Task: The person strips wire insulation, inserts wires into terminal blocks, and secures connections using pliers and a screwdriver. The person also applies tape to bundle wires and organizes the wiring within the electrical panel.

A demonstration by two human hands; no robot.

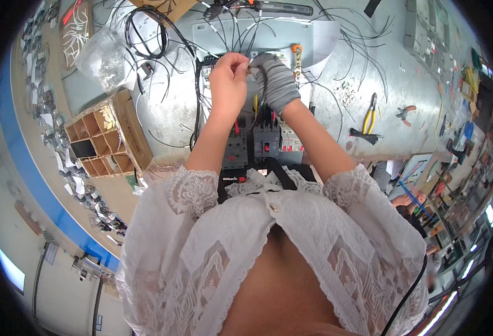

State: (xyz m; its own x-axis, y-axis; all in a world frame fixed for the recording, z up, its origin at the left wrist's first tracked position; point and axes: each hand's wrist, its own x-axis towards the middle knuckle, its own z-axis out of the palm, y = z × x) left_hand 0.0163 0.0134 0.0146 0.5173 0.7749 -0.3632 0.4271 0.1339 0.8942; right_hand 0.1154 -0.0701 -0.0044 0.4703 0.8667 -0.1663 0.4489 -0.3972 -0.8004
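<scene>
My bare left hand [229, 83] is closed in a pinch, thumb against forefinger. Its fingertips meet those of my right hand [275, 83], which wears a grey knitted glove. Something small and pale shows between the fingertips, too small to name. From the gloved fingers a black wire [265, 84] curves down toward the breakers. Both hands are over a metal panel [297, 35] fitted with electrical parts. Nearest me on it are a dark moulded circuit breaker [266, 144] and a second dark breaker [235, 150]. Several wires with white sleeves [236, 33] fan out beyond my fingers.
On the left are a divided cardboard box [140, 131], a clear plastic bag [105, 59] and a black cable coil [145, 33]. Yellow-handled pliers [369, 116], red-handled cutters [407, 114] and a black wire bundle [365, 136] lie on the right. A black tool [283, 8] lies beyond the panel.
</scene>
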